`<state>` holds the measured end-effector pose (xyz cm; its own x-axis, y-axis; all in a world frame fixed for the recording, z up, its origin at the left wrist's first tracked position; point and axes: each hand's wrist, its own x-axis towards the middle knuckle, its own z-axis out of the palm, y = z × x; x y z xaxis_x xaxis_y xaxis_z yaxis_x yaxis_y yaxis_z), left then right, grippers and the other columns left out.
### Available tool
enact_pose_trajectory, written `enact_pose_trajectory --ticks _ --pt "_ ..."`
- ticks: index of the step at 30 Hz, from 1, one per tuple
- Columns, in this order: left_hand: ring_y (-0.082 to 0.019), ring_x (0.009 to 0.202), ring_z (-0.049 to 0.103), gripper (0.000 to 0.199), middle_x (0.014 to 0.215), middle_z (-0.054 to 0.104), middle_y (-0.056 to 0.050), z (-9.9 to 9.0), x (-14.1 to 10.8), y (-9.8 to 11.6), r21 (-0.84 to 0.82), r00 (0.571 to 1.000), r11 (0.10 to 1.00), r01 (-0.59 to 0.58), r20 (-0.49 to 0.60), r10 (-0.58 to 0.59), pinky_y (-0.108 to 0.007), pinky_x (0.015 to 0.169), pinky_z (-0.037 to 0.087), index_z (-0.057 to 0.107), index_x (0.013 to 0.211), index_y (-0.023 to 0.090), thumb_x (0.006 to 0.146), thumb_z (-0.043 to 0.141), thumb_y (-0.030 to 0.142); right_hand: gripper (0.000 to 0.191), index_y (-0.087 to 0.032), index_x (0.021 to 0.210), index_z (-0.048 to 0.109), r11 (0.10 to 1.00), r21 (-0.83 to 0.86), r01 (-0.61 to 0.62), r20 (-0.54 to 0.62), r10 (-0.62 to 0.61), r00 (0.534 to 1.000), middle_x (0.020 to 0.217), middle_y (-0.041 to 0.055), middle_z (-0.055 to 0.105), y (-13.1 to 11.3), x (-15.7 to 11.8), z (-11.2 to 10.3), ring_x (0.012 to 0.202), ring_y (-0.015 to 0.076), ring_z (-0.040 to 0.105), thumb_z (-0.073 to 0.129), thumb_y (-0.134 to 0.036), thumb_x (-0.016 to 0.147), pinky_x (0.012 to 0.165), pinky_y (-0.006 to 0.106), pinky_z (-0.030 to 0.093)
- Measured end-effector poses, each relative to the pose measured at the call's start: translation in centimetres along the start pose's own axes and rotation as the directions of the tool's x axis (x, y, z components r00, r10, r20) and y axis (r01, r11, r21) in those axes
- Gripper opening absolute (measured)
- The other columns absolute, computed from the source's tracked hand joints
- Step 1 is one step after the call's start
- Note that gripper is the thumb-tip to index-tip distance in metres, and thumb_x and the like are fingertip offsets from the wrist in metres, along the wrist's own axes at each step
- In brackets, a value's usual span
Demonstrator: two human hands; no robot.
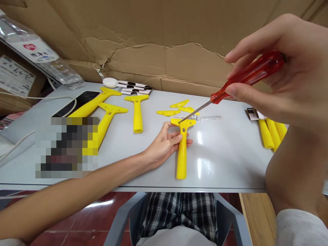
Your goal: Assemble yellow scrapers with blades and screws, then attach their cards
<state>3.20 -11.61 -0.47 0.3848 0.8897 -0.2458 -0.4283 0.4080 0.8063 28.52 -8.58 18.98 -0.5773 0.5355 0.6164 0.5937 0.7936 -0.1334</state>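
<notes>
Currently the right hand [278, 73] sits closest to the camera, curled shut around a translucent red screwdriver [252, 73], with thumb and fingers set low on the handle, a hold that seems suited to guiding the tip rather than turning it. The steel shaft [196, 111] slants down, its tip meeting the head of a yellow plastic scraper [182, 150] near the neck. The scraper lies flat on the desk [225, 167], its handle toward the person. The left hand [164, 145] is partly open across the neck, apparently pinning the scraper so it cannot shift under the tip.

Just beyond lie three loose yellow blade-shaped pieces [179, 103] and a clear plastic strip [210, 118]. Three more yellow scrapers [137, 112] rest to the left, partly hidden by a pixelated patch. A bundle of yellow handles [266, 133] lies at the right. At the far edge sit a white spoon [110, 82] and a creased cardboard sheet [164, 41].
</notes>
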Motion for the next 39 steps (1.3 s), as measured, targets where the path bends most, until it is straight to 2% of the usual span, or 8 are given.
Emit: enact_pose_trajectory --ticks 5,11,17,22,30,33,36,39 --pt "-0.027 0.101 0.084 0.042 0.111 0.081 -0.007 0.01 -0.07 0.03 -0.004 1.000 1.000 0.007 -0.006 -0.007 -0.060 0.118 0.055 0.043 0.121 0.026 0.101 0.077 0.015 0.007 -0.033 0.099 0.074 0.995 -0.096 -0.005 -0.024 0.003 1.000 0.078 -0.0059 0.075 0.11 0.36 0.35 0.076 0.0257 0.078 0.078 -0.038 0.097 0.068 0.046 0.062" --pt "-0.028 0.103 0.084 0.043 0.111 0.080 -0.008 0.03 -0.09 0.09 -0.014 1.000 1.000 0.010 -0.001 -0.010 -0.060 0.118 0.055 0.044 0.122 0.026 0.100 0.079 0.015 0.040 -0.041 0.124 0.071 0.997 0.071 0.019 0.047 -0.022 0.999 0.121 -0.0009 0.073 -0.02 0.08 -0.03 0.100 0.0281 0.077 0.080 -0.032 0.086 0.071 0.046 0.065" --pt "-0.029 0.102 0.084 0.043 0.110 0.080 -0.008 -0.02 -0.01 -0.03 -0.023 1.000 1.000 0.009 0.001 -0.009 -0.061 0.117 0.056 0.044 0.123 0.026 0.100 0.079 0.016 0.039 -0.041 0.123 0.072 0.996 0.064 0.055 0.000 -0.055 0.998 0.103 -0.0040 0.073 0.01 0.04 -0.03 0.100 0.0240 0.077 0.085 -0.029 0.089 0.069 0.038 0.063" --pt "-0.028 0.102 0.084 0.043 0.111 0.081 -0.008 0.04 -0.13 0.00 -0.011 1.000 1.000 0.007 -0.010 -0.007 -0.060 0.116 0.056 0.043 0.122 0.025 0.100 0.079 0.016 0.033 -0.035 0.117 0.073 0.997 0.020 0.073 -0.007 -0.073 0.997 0.095 -0.0046 0.075 0.27 0.28 -0.24 0.086 0.0181 0.075 0.089 -0.047 0.091 0.062 0.033 0.055" --pt "-0.027 0.103 0.084 0.043 0.113 0.080 -0.007 0.14 -0.18 0.18 0.013 1.000 1.000 0.009 -0.011 -0.009 -0.057 0.116 0.058 0.043 0.122 0.026 0.100 0.079 0.016 0.036 -0.029 0.096 0.068 0.995 -0.102 -0.014 -0.087 0.005 0.996 0.075 -0.0051 0.069 -0.34 0.37 0.53 0.070 0.0207 0.069 0.087 -0.059 0.090 0.070 0.042 0.054" --pt "-0.027 0.103 0.084 0.043 0.112 0.080 -0.008 0.12 -0.15 0.15 0.001 1.000 1.000 0.009 -0.012 -0.009 -0.057 0.115 0.058 0.044 0.123 0.025 0.100 0.079 0.015 0.031 -0.032 0.109 0.069 1.000 -0.031 -0.002 -0.058 0.000 0.998 0.095 -0.0018 0.071 -0.31 0.24 0.40 0.088 0.0248 0.074 0.086 -0.046 0.088 0.067 0.041 0.058" --pt "-0.028 0.103 0.084 0.045 0.112 0.079 -0.009 0.03 -0.12 0.09 -0.010 1.000 1.000 0.006 -0.005 -0.006 -0.057 0.114 0.058 0.045 0.123 0.025 0.099 0.081 0.015 0.046 -0.039 0.125 0.067 0.996 0.094 0.007 0.015 -0.009 1.000 0.128 -0.0013 0.068 -0.08 -0.03 0.13 0.111 0.0276 0.072 0.086 -0.036 0.083 0.071 0.040 0.066" --pt "-0.027 0.102 0.084 0.045 0.112 0.080 -0.008 -0.03 -0.06 0.02 -0.012 1.000 1.000 0.006 -0.001 -0.006 -0.056 0.114 0.058 0.045 0.124 0.025 0.098 0.081 0.016 0.053 -0.041 0.126 0.069 0.981 0.192 0.004 -0.004 -0.003 1.000 0.128 -0.0018 0.068 0.11 -0.28 0.08 0.109 0.0283 0.074 0.091 -0.031 0.079 0.073 0.042 0.068"
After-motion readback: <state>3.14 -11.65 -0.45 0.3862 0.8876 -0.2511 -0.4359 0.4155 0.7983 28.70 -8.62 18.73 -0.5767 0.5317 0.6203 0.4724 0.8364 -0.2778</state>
